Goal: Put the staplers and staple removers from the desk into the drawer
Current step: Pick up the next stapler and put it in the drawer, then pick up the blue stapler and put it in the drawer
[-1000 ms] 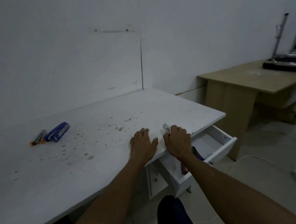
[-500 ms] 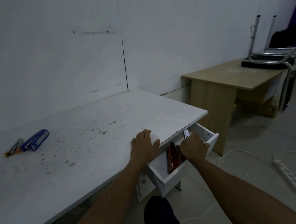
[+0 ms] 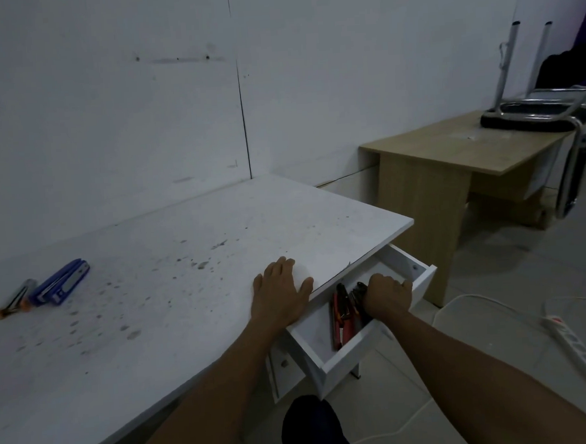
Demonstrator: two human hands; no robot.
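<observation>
Quickly, left to right:
staple remover (image 3: 15, 300): grey with orange tips, blurred, flat on the desk at about 9 o'clock from the left hand, well apart from it. Looks light and small; best pinched across its two sides. Type is a guess at this blur.
blue stapler (image 3: 60, 282): lies flat just beside the remover, maybe touching, same 9 o'clock side. Judged rigid, moderately heavy, smooth plastic top so a bit slippery; take it around the middle of the body, thumb on one side, fingers on the other.
desk (image 3: 183, 249): white, speckled with dark stains; nothing lies between the two items and the left hand.
left hand (image 3: 281, 296): palm down, fingers spread flat on the desk's near edge, holding nothing.
drawer (image 3: 344, 354): pulled open under the desk edge at 3 o'clock of the left hand; red and black tools (image 3: 342, 316) already lie inside, near the front-left part.
right hand (image 3: 387, 296): inside the drawer, fingers curled over something dark; cannot tell what it is or whether it is gripped.
obstacles: drawer items crowd its left half, so new pieces probably fit better toward the back.
surroundings: wooden table (image 3: 452, 150) at 2 o'clock with an upturned chair (image 3: 532, 118) on it; power strip (image 3: 575, 348) and cable on the floor at 4 o'clock, clear of the reach.
</observation>
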